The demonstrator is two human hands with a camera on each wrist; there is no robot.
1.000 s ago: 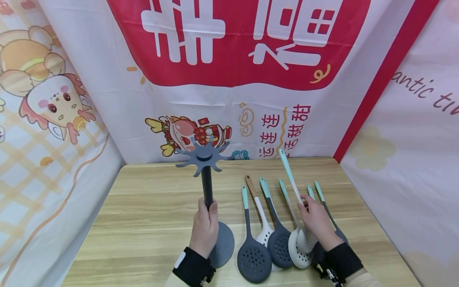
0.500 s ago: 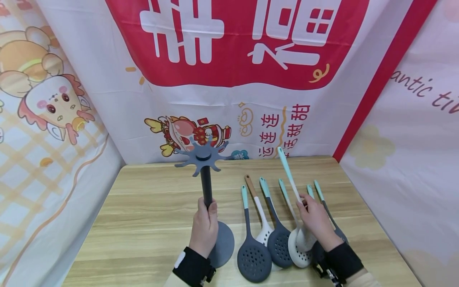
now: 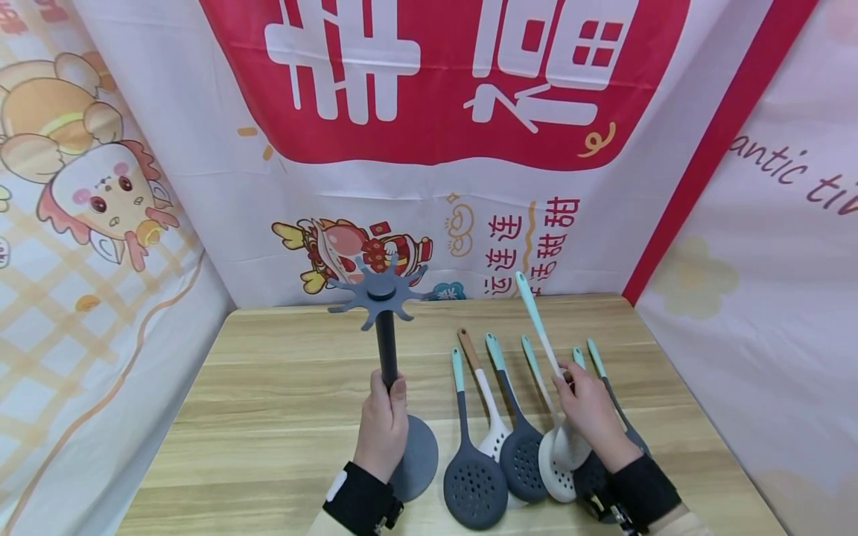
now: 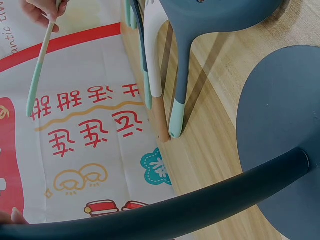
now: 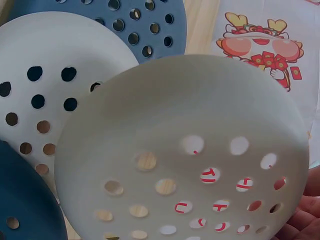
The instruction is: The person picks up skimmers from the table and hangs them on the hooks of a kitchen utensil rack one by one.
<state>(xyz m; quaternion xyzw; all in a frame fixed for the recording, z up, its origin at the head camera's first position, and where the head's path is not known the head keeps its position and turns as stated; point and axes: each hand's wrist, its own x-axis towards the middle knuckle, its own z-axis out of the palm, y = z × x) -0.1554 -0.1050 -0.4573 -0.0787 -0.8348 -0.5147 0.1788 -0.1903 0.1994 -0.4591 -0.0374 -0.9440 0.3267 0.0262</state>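
Observation:
My left hand (image 3: 384, 420) grips the dark pole of a grey utensil stand (image 3: 386, 350), which has a hooked, star-shaped top and a round base; in the left wrist view the pole runs from the base (image 4: 280, 115) past my fingertips. My right hand (image 3: 591, 409) pinches the shaft of a white skimmer (image 3: 536, 313) with a mint handle, held tilted above the table. Its perforated white head (image 5: 175, 110) fills much of the right wrist view. Beneath it lies another white skimmer (image 3: 555, 476), partly covered.
Left of my right hand lie a grey skimmer (image 3: 476, 491), a brown-handled white slotted utensil (image 3: 494, 439) and another grey skimmer (image 3: 523, 458). More mint-handled utensils (image 3: 610, 383) lie to its right, partly hidden. A printed cloth (image 3: 436, 179) hangs behind the wooden table (image 3: 268, 417).
The held skimmer's handle end has shifted slightly left and up, and my right hand a little left. My left hand and the stand stay where they were.

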